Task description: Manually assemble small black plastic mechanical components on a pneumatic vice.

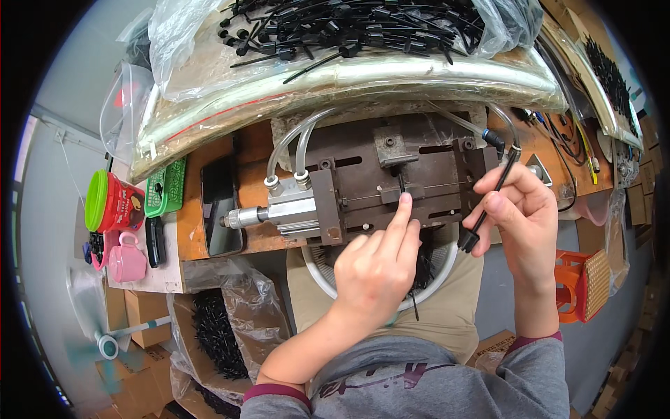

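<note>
My right hand [518,213] pinches a black cable tie [493,199], its long thin strap slanting up and its blocky head at the lower end. It hangs in the air over the right side of a dark metal fixture [363,178]. My left hand [384,265] has its index finger stretched out and the other fingers loosely bent. That fingertip touches the small slotted block [403,194] in the middle of the fixture, where a thin black piece [400,180] stands below the steel stop. A silver air cylinder [289,213] is fixed to the fixture's left end.
A plastic-lined tray [349,73] heaped with black ties [335,28] spans the far side. Clear hoses arch over the fixture. On the left lie a phone [222,206], a green basket [167,187] and a pink mug [128,260]. A white-rimmed basin [314,276] sits on my lap, partly hidden.
</note>
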The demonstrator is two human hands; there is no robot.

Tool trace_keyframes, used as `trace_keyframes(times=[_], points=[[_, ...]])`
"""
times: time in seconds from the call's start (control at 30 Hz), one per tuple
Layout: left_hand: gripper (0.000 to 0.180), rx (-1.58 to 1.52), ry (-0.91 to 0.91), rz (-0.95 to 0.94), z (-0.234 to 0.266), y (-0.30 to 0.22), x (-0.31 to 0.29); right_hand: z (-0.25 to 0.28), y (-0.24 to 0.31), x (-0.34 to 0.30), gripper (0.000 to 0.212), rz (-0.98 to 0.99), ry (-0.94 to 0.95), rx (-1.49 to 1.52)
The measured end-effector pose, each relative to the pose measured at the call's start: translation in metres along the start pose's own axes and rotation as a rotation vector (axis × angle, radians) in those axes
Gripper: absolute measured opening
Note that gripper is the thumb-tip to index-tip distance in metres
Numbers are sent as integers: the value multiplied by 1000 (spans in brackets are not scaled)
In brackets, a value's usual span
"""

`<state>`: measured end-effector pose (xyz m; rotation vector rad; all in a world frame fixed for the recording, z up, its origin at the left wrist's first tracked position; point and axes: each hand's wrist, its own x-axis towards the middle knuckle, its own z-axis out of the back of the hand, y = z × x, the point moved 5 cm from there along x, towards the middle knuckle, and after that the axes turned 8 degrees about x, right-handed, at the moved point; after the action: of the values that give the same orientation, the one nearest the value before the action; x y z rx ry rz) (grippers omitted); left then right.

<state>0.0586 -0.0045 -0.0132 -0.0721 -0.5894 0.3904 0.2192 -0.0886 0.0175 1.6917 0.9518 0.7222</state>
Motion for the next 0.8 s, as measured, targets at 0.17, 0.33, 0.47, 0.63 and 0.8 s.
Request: trace_keyframes(times=[0.17, 0.33, 0.47, 0.63, 0.8], points=[[30, 29, 30, -21, 0, 1, 5, -1, -1, 1, 10, 29, -77, 33], [33, -304, -2, 49, 19, 5, 15, -6, -3, 6, 12, -50, -27, 32], [39, -534, -190, -21, 47, 1, 21, -36, -2, 17, 14, -251, 165, 105], [33, -419, -146, 128, 49, 9, 7, -38, 62, 85, 27, 566, 52, -665], [28, -165, -37, 113, 12, 8, -8, -63, 101, 162, 51, 405, 84, -1296]])
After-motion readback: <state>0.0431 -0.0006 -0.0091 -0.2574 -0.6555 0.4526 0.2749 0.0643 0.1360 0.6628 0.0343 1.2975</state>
